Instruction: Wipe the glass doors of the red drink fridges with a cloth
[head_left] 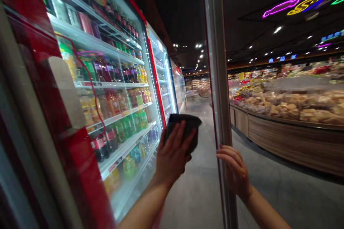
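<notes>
Noted dark cloth (185,123) under left hand (172,153), just left of open cooler door (219,78).
Found left fingers (177,137) spread flat, pinning cloth; right hand (235,171) curled round door edge, clasping it. Judged cloth light, soft, limp, unbreakable; best held bunched under palm. Could not tell whether touching glass.

Wiping a fridge door in a supermarket aisle

The left hand (172,153) lies flat, fingers spread, on a dark cloth (186,125) and presses it against the glass (192,78) of an open door. The right hand (235,171) curls its fingers around the upright door frame (218,78), just beside the left. To the left, lit white shelves (123,116) carry rows of drink bottles (114,104) behind a red fridge edge (83,171). A grey floor (200,193) runs ahead. To the right stands a long wooden counter (290,146) piled with pale packaged food, with neon signs (294,6) on the dark ceiling above.
</notes>
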A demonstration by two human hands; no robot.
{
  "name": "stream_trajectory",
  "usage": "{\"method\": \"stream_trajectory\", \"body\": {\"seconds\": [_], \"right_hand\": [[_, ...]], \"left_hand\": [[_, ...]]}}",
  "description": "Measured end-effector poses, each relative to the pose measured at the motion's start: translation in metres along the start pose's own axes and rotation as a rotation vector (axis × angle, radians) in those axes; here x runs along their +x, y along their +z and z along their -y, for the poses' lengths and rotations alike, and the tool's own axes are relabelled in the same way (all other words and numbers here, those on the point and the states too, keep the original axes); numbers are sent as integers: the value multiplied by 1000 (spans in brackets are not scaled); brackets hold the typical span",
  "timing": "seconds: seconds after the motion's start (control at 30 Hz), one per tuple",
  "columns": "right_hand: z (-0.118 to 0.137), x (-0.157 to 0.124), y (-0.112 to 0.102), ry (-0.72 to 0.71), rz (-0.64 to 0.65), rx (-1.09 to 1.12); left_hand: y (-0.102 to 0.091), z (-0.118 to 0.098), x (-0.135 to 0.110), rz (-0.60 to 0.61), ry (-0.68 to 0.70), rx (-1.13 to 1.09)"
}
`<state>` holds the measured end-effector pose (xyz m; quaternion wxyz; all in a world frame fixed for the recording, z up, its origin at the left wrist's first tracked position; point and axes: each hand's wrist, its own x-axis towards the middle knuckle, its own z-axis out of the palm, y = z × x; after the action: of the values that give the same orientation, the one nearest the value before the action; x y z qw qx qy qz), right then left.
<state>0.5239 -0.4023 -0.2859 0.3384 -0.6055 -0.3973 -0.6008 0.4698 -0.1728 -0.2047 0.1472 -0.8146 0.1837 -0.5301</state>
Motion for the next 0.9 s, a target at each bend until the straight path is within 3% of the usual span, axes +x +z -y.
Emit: {"method": "stream_trajectory", "body": {"seconds": [0.07,0.13,0.23,0.3,0.4,0.53,0.63,0.7,0.77,0.83,0.9], "right_hand": [[-3,-3,1,-33,-53,-13],[-4,-7,-1,-79,-91,-41],[-4,-10,-5,-169,-116,-109],[-5,-12,-6,-214,-83,-210],[-6,-14,-7,-238,-35,-373],[2,-17,1,-215,119,-581],[20,-17,20,-118,144,-652],[35,-16,37,-121,184,-630],[46,-15,49,-167,237,-607],[52,-14,52,-198,270,-614],[53,-13,49,-219,284,-618]], "left_hand": [[-7,1,-4,-32,-152,-3],[-3,-15,-23,-45,-170,-9],[17,-50,-59,-19,23,-36],[24,-59,-76,4,143,-51],[14,-32,-87,-47,68,-27],[-11,29,-103,-286,-402,18],[-10,38,-121,-319,-500,33],[-3,25,-130,-268,-408,52],[-1,14,-135,-161,-194,55],[-5,16,-136,-59,-14,50],[-14,35,-138,-45,-54,55]]}}
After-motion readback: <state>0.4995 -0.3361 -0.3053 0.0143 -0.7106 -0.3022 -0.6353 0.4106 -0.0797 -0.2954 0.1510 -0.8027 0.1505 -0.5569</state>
